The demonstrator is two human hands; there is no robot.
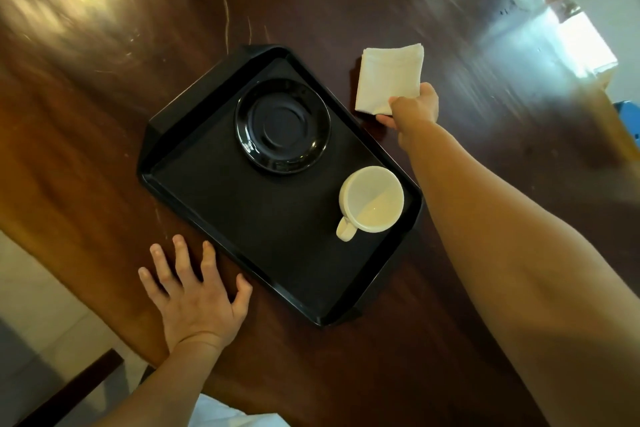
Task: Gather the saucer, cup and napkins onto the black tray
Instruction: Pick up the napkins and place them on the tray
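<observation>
The black tray (242,229) lies slantwise on the dark wooden table. A black saucer (282,125) rests in its far part. A white cup (372,199) stands near its right rim, handle toward me. A folded stack of white napkins (388,76) is on the table just past the tray's far right corner. My right hand (414,111) pinches the near corner of the napkins. My left hand (194,291) lies flat on the table, fingers spread, beside the tray's near left edge.
The glossy wooden table (86,149) reflects a ceiling light at the far left. Its near left edge runs over a pale floor (41,305). Blurred bright floor and furniture lie beyond the far right edge.
</observation>
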